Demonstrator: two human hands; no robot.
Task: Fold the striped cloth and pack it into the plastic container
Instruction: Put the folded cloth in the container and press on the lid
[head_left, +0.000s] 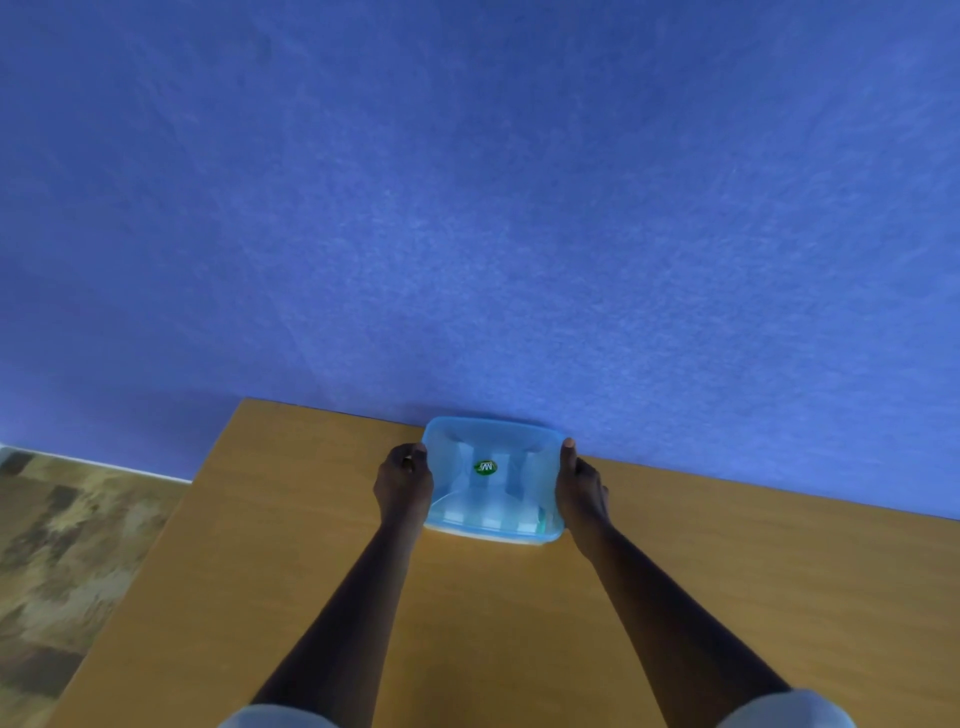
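At the counter's far edge, left hand and right hand clasp the lidded plastic container's sides. Looks light, rigid, slick; striped cloth packed inside.

I count one lidded plastic container, one striped cloth inside it, my two hands, one table.

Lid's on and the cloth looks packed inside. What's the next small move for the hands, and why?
Probably press the lid down along its edges to seat it. Both the left hand and the right hand already grip the container's sides, and the striped cloth shows through the lid, but whether it is snapped shut cannot be told.
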